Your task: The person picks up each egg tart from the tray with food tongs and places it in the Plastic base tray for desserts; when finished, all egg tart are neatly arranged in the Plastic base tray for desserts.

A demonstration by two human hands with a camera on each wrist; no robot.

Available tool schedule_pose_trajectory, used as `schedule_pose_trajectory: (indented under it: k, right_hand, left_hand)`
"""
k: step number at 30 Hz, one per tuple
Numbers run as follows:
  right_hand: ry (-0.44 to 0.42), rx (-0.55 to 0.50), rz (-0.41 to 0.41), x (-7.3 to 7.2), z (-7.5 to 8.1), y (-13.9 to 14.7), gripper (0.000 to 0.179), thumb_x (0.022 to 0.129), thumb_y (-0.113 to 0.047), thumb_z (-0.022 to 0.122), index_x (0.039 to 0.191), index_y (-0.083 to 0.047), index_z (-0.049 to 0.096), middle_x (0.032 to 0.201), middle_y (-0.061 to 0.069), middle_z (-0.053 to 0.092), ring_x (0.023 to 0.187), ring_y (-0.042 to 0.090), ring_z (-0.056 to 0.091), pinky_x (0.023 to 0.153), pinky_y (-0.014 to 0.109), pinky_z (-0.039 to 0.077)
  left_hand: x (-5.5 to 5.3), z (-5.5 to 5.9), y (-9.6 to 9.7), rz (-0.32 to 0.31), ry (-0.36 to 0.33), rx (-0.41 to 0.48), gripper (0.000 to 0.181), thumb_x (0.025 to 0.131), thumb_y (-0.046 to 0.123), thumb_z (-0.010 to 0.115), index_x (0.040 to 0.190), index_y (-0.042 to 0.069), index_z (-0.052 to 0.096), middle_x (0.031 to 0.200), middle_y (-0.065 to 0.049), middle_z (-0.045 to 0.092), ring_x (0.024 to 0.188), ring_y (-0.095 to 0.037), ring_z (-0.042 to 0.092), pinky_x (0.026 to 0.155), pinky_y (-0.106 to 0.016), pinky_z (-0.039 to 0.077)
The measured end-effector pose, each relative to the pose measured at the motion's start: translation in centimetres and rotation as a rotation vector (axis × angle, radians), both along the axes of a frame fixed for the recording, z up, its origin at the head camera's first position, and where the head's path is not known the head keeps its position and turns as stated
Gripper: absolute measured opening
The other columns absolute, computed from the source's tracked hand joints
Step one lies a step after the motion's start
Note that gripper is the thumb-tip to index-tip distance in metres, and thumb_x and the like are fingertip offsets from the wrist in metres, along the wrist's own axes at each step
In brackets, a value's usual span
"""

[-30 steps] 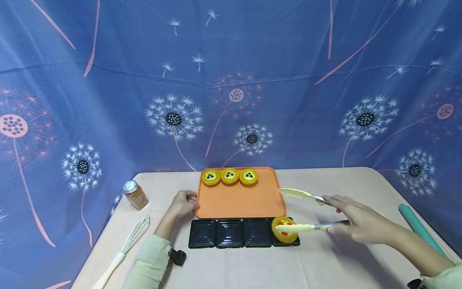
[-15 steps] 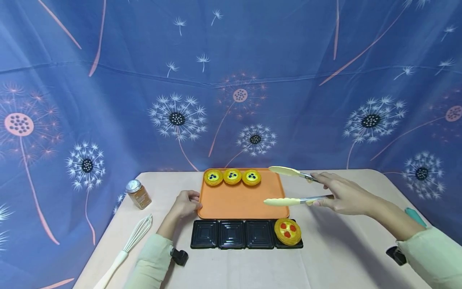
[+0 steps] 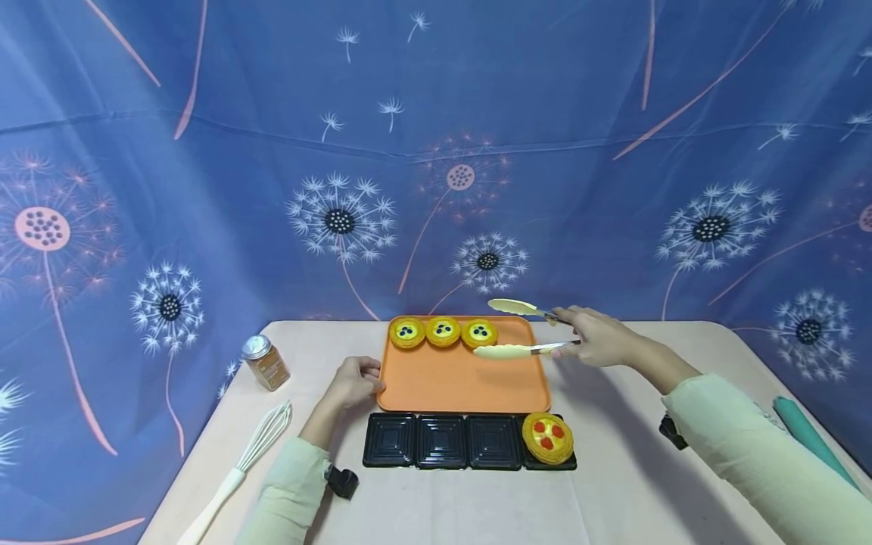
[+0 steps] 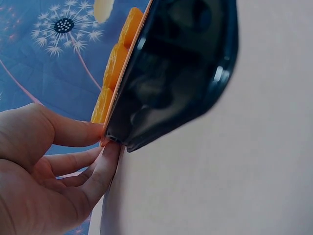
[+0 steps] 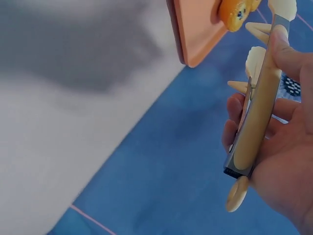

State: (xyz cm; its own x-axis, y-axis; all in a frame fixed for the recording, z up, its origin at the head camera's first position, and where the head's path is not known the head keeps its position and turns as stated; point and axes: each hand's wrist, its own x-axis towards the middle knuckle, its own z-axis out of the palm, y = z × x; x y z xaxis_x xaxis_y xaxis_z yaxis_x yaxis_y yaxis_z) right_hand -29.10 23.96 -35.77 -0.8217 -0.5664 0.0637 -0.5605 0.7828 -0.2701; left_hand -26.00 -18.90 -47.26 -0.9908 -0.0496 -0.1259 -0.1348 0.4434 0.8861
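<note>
My right hand (image 3: 596, 339) holds a pair of tongs (image 5: 259, 112) with cream tips, spread apart above the right part of the orange tray (image 3: 436, 382). Nothing is between the tips. One tip hangs close to the rightmost of three blueberry-topped tarts (image 3: 480, 334), which stand in a row along the tray's far edge. At the tray's left side, my left hand (image 3: 350, 382) pinches the rim between thumb and fingers, as the left wrist view shows. In front lies a black sectioned container (image 3: 441, 440), its rightmost compartment carrying a tart with red toppings (image 3: 548, 439).
On the left of the table stand a spice jar (image 3: 266, 363) with a silver lid and a white whisk (image 3: 238, 469). A green roll-like object (image 3: 814, 439) lies by the right edge. A blue dandelion-print cloth (image 3: 436, 227) hangs behind the table.
My right hand has carried the spread tongs from around the red-topped tart up and leftward over the tray, leaving that tart in the container. The left hand stays at the tray's rim.
</note>
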Motion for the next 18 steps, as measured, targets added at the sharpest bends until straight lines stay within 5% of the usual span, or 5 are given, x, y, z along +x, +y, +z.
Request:
schedule_pose_trajectory:
  k: [12, 18]
  right_hand:
    - [-0.054, 0.022, -0.042, -2.5, -2.8, -1.8, 0.078, 0.088, -0.032, 0.073, 0.142, 0.015, 0.040, 0.098, 0.015, 0.060, 0.077, 0.023, 0.051, 0.061, 0.038, 0.042]
    - [-0.051, 0.056, -0.073, -2.8, -3.6, -2.2, 0.073, 0.091, -0.032, 0.070, 0.144, 0.011, 0.042, 0.133, 0.029, 0.054, 0.115, 0.046, 0.054, 0.088, 0.059, 0.047]
  left_hand:
    - [0.1, 0.1, 0.0, -0.006, -0.015, 0.003, 0.040, 0.076, -0.010, 0.070, 0.115, -0.012, 0.062, 0.094, -0.015, 0.063, 0.078, -0.021, 0.060, 0.064, -0.027, 0.052]
    - [0.0, 0.2, -0.1, -0.002, -0.011, 0.004, 0.039, 0.076, -0.009, 0.069, 0.115, -0.011, 0.063, 0.093, -0.014, 0.063, 0.078, -0.021, 0.060, 0.064, -0.027, 0.052]
